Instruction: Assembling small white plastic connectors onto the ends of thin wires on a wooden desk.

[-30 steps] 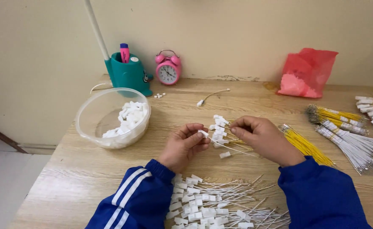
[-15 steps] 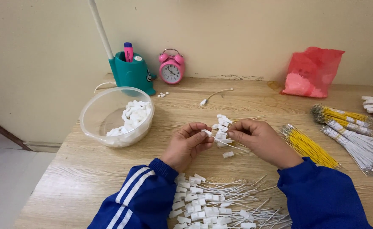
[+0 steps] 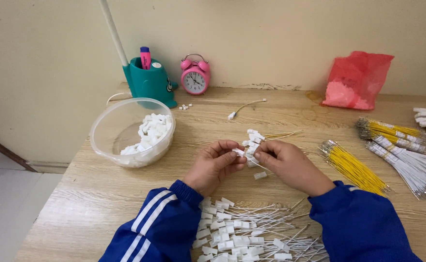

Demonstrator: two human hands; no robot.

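My left hand (image 3: 215, 164) pinches a small white plastic connector (image 3: 238, 152) between thumb and fingers. My right hand (image 3: 290, 165) meets it at the centre of the wooden table (image 3: 77, 204), gripping a bunch of thin wires with white connectors (image 3: 251, 140) fanned above the fingers. One loose white connector (image 3: 260, 175) lies on the table just below the hands. Both sleeves are blue with white stripes.
A clear bowl (image 3: 107, 140) of white connectors stands at left. A pile of finished wired connectors (image 3: 242, 233) lies near me. Yellow wire bundles (image 3: 351, 167) and white wire bundles (image 3: 409, 162) lie right. Teal pen holder (image 3: 147, 80), pink alarm clock (image 3: 195, 75), red bag (image 3: 356, 80) at back.
The hands stay together at the table's centre, with only small finger movement on the connector. The view has shifted slightly.
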